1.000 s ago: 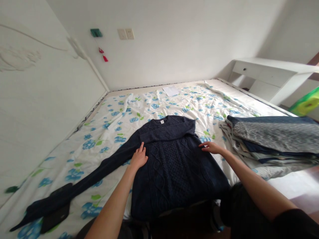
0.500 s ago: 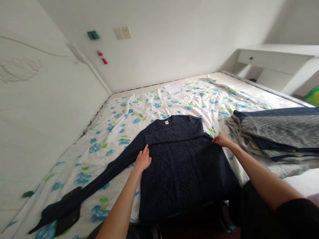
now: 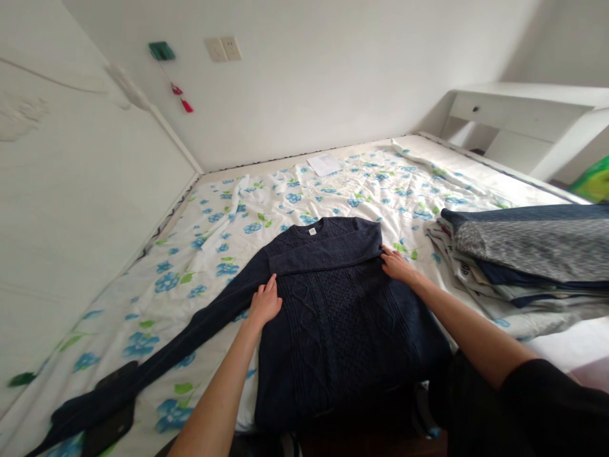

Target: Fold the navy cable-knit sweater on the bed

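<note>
Both hands lie open, gripping nothing, the left hand (image 3: 265,303) flat on the navy cable-knit sweater (image 3: 339,336) and the right hand (image 3: 397,265) at its folded sleeve (image 3: 323,251), on the flowered quilt (image 3: 295,203); light, flat palms smooth best without dragging the knit.

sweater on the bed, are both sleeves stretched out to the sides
No, one sleeve lies folded across the sweater while the other sleeve stretches out.

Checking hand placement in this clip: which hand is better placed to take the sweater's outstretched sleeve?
Probably the left hand: it rests on the navy cable-knit sweater right where the outstretched sleeve begins. The right hand is on the opposite side, by the end of the folded-over sleeve.
</note>
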Action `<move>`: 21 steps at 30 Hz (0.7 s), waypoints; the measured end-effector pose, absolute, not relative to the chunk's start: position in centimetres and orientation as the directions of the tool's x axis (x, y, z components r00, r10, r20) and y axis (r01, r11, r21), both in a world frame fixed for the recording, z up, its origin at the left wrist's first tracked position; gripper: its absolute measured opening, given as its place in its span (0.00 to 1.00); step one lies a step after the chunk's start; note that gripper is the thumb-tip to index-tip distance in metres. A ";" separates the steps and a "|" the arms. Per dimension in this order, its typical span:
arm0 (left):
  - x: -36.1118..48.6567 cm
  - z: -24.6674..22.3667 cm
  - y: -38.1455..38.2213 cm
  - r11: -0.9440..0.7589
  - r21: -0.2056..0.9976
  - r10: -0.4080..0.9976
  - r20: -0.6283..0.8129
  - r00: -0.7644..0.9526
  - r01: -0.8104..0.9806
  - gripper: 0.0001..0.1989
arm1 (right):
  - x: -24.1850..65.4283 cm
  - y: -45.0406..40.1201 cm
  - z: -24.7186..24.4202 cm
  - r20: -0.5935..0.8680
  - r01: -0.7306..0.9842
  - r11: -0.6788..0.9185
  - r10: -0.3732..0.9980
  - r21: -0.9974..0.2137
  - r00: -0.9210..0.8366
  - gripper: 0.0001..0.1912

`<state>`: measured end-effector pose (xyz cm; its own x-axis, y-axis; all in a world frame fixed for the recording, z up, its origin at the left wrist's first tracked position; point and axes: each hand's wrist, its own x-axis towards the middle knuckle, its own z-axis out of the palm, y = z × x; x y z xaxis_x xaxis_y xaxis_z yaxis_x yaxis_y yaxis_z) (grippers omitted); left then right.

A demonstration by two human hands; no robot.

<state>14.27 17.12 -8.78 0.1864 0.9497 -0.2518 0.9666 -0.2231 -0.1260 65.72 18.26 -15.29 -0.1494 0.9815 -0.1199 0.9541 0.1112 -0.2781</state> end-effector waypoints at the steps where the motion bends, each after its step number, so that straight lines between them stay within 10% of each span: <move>1: 14.2 -8.7 17.2 -0.216 -0.123 0.949 -0.262 0.178 0.969 0.38 | 66.3 18.3 -15.3 -0.135 0.955 0.088 0.982 -0.282 -0.131 0.24; 21: 14.3 -5.5 18.9 -0.202 -0.097 0.947 -0.272 0.170 0.974 0.37 | 68.9 18.7 -14.3 -0.077 0.945 -0.074 0.996 -0.318 0.052 0.28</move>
